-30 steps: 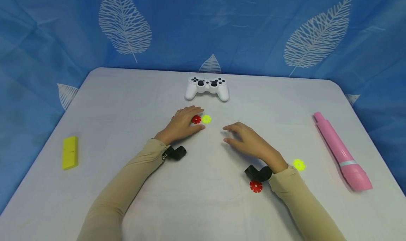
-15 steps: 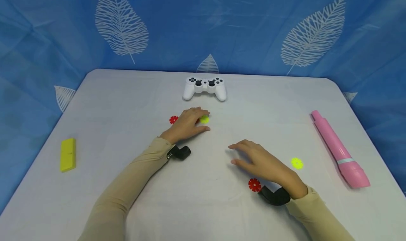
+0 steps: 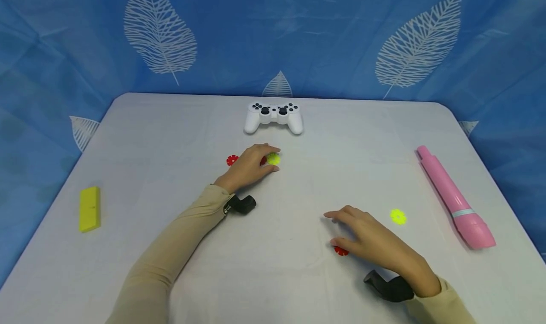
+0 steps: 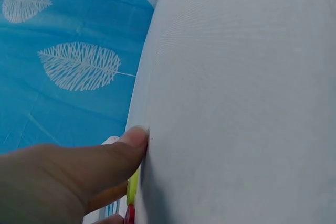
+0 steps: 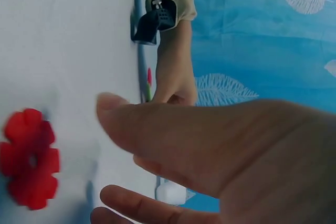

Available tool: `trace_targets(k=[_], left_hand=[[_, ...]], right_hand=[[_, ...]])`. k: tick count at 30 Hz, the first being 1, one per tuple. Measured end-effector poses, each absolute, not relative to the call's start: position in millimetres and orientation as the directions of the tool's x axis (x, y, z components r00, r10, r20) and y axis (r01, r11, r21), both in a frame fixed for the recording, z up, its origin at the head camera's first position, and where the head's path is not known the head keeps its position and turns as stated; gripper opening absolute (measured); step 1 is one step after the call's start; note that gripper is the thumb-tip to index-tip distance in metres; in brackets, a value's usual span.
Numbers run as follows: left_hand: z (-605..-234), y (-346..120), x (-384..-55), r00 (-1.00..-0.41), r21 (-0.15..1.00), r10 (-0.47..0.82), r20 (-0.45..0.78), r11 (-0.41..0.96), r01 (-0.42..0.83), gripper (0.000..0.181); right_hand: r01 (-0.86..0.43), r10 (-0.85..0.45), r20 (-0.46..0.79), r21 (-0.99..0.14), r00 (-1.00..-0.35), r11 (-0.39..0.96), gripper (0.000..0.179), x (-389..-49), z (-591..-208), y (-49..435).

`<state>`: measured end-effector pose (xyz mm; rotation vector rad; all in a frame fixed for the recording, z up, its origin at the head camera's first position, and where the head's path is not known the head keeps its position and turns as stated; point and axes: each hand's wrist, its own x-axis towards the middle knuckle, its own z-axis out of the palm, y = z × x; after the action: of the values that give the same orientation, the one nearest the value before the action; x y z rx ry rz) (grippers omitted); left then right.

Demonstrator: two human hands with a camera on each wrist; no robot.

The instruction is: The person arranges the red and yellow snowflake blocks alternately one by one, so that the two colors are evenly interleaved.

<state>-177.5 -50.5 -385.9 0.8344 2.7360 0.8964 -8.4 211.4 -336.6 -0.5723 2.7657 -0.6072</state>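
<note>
My left hand is at the table's middle, its fingers and thumb spread around a yellow flower-shaped plastic disc. Partly covered by that hand, a red notched disc lies against the yellow one. Another red disc shows just left of the hand. On the right side, my right hand hovers with loosely bent fingers and a gap to the thumb. Its thumb overlaps a red disc, which appears large in the right wrist view. Farther right lies a second yellow disc.
A white game controller lies near the back edge. The pink folded umbrella-like object lies along the right side, and a yellow block is at the far left. Blue leaf-patterned cloth hangs behind the white table.
My right hand has moved toward me and rightward, from the middle to over the near red disc. My left hand has shifted slightly right, uncovering the leftmost red disc.
</note>
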Motion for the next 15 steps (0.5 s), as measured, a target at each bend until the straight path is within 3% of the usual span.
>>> trace_targets(k=[7, 15], left_hand=[[-387.1, -48.9, -178.6, -0.842, 0.585, 0.538, 0.050, 0.667, 0.461, 0.045], [-385.9, -48.7, -176.3, -0.839, 0.579, 0.542, 0.058, 0.666, 0.470, 0.043]], right_hand=[[-0.317, -0.386, -0.115, -0.385, -0.916, 0.867, 0.048, 6.2, -344.1, 219.2], [-0.296, -0.355, -0.072, -0.413, -0.932, 0.861, 0.049, 15.2, -351.4, 223.8]])
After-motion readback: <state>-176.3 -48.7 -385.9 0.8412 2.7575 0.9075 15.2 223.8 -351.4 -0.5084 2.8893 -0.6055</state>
